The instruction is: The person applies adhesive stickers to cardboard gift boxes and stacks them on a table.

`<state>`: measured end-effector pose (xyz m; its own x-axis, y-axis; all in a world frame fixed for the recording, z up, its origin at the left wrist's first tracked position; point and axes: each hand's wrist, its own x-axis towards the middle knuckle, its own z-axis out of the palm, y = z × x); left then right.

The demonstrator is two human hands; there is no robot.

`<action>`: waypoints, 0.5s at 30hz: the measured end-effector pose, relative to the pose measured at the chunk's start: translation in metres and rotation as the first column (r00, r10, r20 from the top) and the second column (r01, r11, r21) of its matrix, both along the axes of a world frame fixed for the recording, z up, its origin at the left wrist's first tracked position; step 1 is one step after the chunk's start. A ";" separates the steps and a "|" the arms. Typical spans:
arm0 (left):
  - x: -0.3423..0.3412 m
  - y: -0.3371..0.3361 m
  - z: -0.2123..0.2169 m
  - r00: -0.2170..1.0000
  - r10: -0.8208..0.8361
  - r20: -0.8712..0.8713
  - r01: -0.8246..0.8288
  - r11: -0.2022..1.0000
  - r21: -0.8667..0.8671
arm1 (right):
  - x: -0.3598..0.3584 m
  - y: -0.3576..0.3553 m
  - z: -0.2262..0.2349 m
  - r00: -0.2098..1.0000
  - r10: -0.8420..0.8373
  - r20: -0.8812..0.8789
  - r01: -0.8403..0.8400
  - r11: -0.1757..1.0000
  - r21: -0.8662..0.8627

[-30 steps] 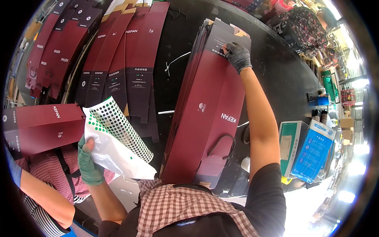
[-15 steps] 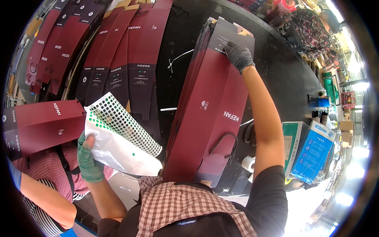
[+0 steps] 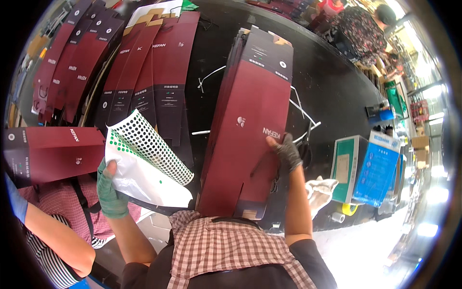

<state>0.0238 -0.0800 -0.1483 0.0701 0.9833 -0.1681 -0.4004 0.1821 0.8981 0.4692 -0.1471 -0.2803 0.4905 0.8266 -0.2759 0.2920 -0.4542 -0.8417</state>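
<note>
My left hand point(image 3: 111, 192), in a green fingerless wrap, is closed on a white sticker sheet point(image 3: 149, 161) printed with rows of black and green dots. The sheet is partly curled over itself, with its dotted side slanting to the right. Before me lies a stack of flat maroon cartons point(image 3: 245, 120) with dark end panels. My right hand point(image 3: 287, 151), in a grey fingerless glove, touches the top carton's right edge with fingers apart. Slightly blurred, it partly hides a dark cord handle point(image 3: 275, 183) beside the carton.
More maroon cartons point(image 3: 163, 67) overlap at the back left. A folded carton point(image 3: 62, 154) stands left, near another person's arm point(image 3: 57, 236). White straps point(image 3: 305, 113) lie on the black table point(image 3: 332, 91). At right are a blue box point(image 3: 378, 168), a yellow tape roll point(image 3: 350, 208) and a white cloth point(image 3: 321, 190).
My right hand has come down from the stack's far end to its right edge, nearer me. My left hand still holds the dotted sheet. The whole view has shifted slightly.
</note>
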 end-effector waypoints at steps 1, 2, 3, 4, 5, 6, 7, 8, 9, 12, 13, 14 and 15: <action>0.000 0.001 -0.001 1.000 -0.009 0.013 0.009 1.000 0.008 | -0.012 -0.016 -0.017 0.993 -0.104 -0.057 0.106 0.994 0.039; -0.002 -0.002 0.001 1.000 0.003 0.019 -0.004 1.000 0.016 | -0.027 -0.019 -0.004 0.986 -0.147 0.078 0.144 0.989 0.034; -0.002 -0.005 0.004 1.000 0.020 -0.003 -0.020 1.000 0.021 | -0.037 -0.022 0.010 0.960 -0.184 0.211 0.181 0.983 0.032; 0.004 -0.006 0.010 0.999 0.028 -0.019 -0.027 0.999 0.032 | -0.036 -0.024 0.014 0.946 -0.163 0.280 0.170 0.985 0.001; 0.007 -0.008 0.014 0.999 0.039 -0.035 -0.038 0.998 0.044 | -0.032 -0.024 0.019 0.928 -0.138 0.346 0.159 0.987 -0.033; 0.004 -0.011 0.013 0.999 0.038 -0.039 -0.036 0.998 0.047 | -0.029 -0.023 0.023 0.906 -0.108 0.409 0.148 0.987 -0.067; 0.004 -0.011 0.012 0.999 0.025 -0.033 -0.023 0.998 0.054 | -0.028 -0.023 0.021 0.916 -0.110 0.385 0.139 0.989 -0.047; 0.002 -0.013 0.011 1.000 0.014 -0.025 -0.012 0.998 0.060 | -0.027 -0.021 0.017 0.925 -0.109 0.363 0.127 0.991 -0.028; 0.000 -0.015 0.013 1.000 0.004 -0.017 -0.003 0.998 0.066 | -0.026 -0.020 0.015 0.934 -0.105 0.341 0.114 0.993 -0.008; -0.007 -0.026 0.014 0.999 0.001 0.042 -0.005 0.996 0.093 | -0.031 -0.007 0.033 0.871 0.017 0.492 0.081 0.981 -0.177; -0.010 -0.028 0.010 0.998 0.001 0.062 -0.007 0.996 0.094 | -0.031 -0.003 0.029 0.859 0.051 0.509 0.076 0.971 -0.225; -0.010 -0.031 0.012 0.998 -0.007 0.070 -0.002 0.993 0.114 | -0.026 -0.001 0.023 0.888 0.021 0.459 0.090 0.972 -0.219; -0.011 -0.033 0.013 0.997 -0.020 0.072 0.011 0.993 0.119 | -0.019 0.001 0.015 0.913 -0.008 0.407 0.103 0.972 -0.213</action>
